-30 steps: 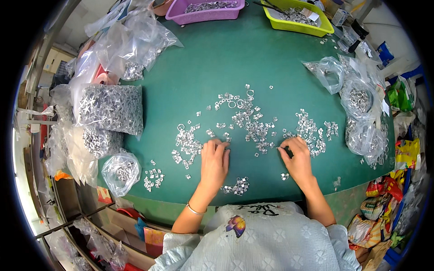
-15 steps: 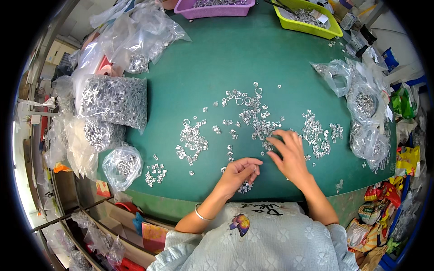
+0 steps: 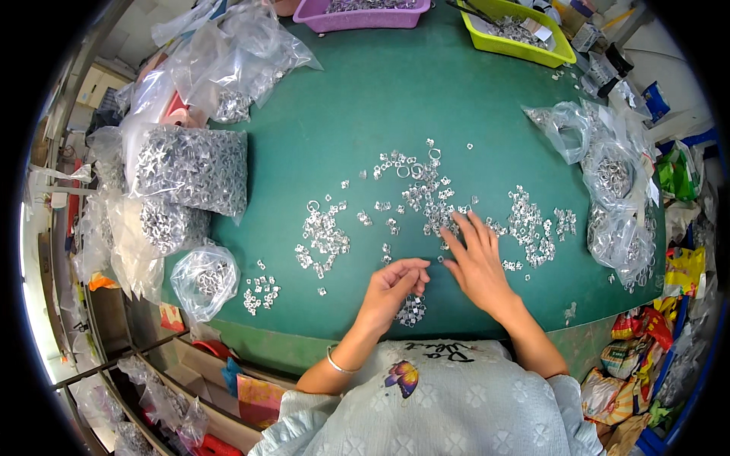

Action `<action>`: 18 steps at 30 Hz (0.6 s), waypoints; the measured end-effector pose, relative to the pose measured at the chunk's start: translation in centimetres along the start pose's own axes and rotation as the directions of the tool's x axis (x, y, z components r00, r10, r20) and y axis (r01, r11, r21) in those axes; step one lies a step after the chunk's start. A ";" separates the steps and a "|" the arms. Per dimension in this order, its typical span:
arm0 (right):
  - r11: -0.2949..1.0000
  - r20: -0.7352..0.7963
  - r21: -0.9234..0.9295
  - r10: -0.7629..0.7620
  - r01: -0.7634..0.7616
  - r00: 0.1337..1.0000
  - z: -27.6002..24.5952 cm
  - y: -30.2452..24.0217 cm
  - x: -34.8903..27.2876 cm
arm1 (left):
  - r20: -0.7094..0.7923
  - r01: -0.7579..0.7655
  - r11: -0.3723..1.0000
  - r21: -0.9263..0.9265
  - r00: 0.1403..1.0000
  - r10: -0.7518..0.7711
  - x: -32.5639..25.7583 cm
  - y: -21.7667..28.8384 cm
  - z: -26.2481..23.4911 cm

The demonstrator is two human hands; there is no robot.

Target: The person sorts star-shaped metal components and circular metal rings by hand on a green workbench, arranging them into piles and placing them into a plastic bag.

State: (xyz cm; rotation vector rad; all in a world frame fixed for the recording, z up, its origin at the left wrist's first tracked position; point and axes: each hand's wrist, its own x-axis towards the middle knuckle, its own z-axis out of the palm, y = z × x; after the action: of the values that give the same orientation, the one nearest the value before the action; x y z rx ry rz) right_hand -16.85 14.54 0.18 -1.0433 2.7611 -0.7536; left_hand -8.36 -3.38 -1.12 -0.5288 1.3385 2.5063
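parts: tiny metal rings [image 3: 426, 194], light, stiff, slippery; pinch them by the rim
left hand [image 3: 395, 285]: fingertips pinched, contents too small to tell
right hand [image 3: 477, 262]: fingers spread flat, holding nothing

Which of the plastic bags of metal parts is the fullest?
The rectangular packed bag at the table's left edge; it is stuffed tight with silver parts, while the other bags hang loose and mostly slack.

A green desk [image 3: 365, 114] carries clear plastic bags [image 3: 194, 169] packed with metal pieces along its left side, and more such bags [image 3: 616, 197] at the right. At the far edge stand a purple tray [image 3: 365, 17] and a yellow-green tray [image 3: 525, 42].
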 end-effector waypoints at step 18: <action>0.992 -0.087 -0.038 -0.122 0.119 0.989 1.7 2.3 8.0 | -0.086 -0.044 0.997 -0.059 0.996 0.039 0.8 1.5 -0.7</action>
State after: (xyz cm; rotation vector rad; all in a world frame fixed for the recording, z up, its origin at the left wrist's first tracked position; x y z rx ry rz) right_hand -23.92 10.14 -1.77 -1.2218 2.8149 -0.7913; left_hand -9.48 -4.78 -0.71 -0.6339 1.3191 2.5920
